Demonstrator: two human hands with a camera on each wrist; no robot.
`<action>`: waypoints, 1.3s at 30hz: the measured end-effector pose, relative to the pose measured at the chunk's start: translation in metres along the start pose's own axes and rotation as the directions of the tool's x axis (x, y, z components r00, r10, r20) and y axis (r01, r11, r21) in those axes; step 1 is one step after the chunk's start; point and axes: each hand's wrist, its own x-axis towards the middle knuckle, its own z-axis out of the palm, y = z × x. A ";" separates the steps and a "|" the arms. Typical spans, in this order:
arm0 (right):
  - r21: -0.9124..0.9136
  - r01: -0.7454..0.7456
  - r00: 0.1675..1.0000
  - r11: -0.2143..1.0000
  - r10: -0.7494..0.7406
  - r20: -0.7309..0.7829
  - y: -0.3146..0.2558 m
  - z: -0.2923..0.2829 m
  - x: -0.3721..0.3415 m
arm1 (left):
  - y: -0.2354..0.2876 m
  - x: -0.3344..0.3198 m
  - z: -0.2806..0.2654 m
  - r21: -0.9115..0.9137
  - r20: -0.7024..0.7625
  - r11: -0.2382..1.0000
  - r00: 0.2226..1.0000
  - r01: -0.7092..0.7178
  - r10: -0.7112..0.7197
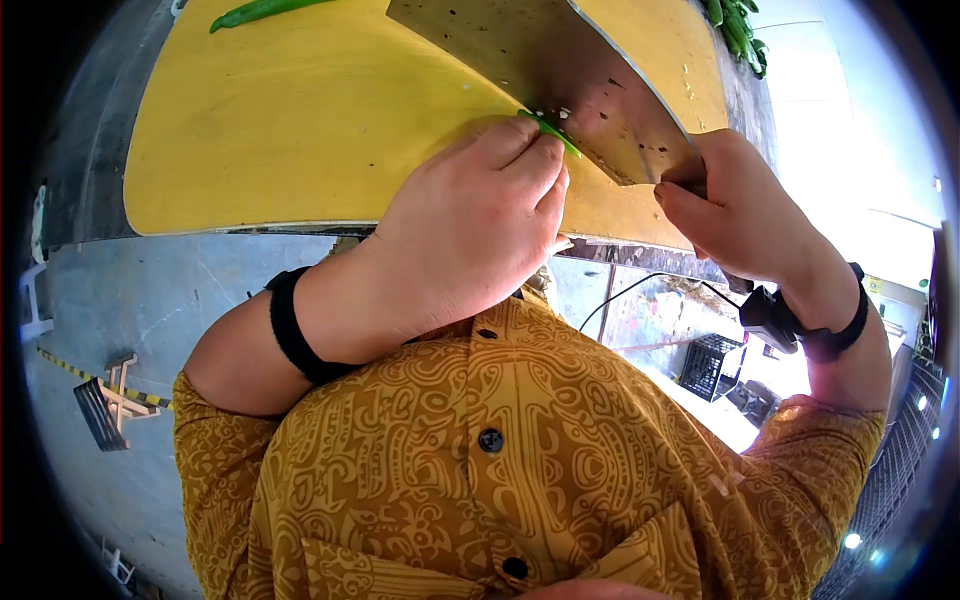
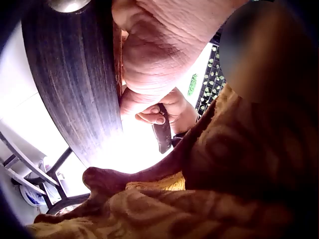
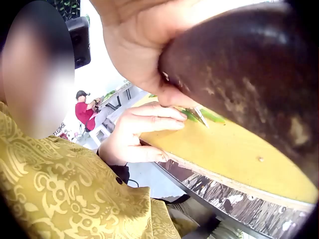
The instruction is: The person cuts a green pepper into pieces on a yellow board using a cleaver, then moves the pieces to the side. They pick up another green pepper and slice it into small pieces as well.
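In the head view the left hand (image 1: 475, 210) bends its fingers over a green pepper (image 1: 560, 138) on the yellow board (image 1: 300, 130), holding it down. The right hand (image 1: 745, 205) grips the handle of a wide cleaver (image 1: 570, 75), whose blade stands beside the left fingertips and the pepper. Seen from the right wrist, the dark handle (image 3: 239, 74) fills the upper right, and the left hand (image 3: 139, 130) pinches the green piece (image 3: 212, 116) next to the blade. The left wrist view shows the right hand (image 2: 174, 112) round the handle (image 2: 162, 132); the pepper is hidden there.
Another long green pepper (image 1: 265, 12) lies at the board's far left. More green peppers (image 1: 738, 35) are heaped beyond the board's right side. Small pale bits dot the board near the blade. A person in red (image 3: 84, 112) sits in the background by another table.
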 end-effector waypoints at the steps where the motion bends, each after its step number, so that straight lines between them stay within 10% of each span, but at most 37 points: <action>1: -0.005 -0.015 1.000 1.000 0.015 0.011 -0.001 -0.001 0.001 | 0.000 0.000 0.001 -0.011 0.002 1.000 1.000 0.006 -0.006; 13: 0.258 -0.072 0.997 0.963 0.078 -0.014 0.006 0.009 0.018 | -0.002 0.001 -0.003 -0.031 0.011 0.999 1.000 -0.028 0.029; 22: 0.026 0.180 0.979 0.983 -0.176 -0.106 0.017 0.008 0.003 | 0.000 0.005 -0.001 0.016 0.025 0.999 0.999 -0.036 0.035; 39: -0.051 -0.007 1.000 0.999 0.006 -0.016 -0.015 -0.002 0.003 | -0.001 -0.002 -0.012 -0.039 0.040 0.999 0.999 -0.031 0.033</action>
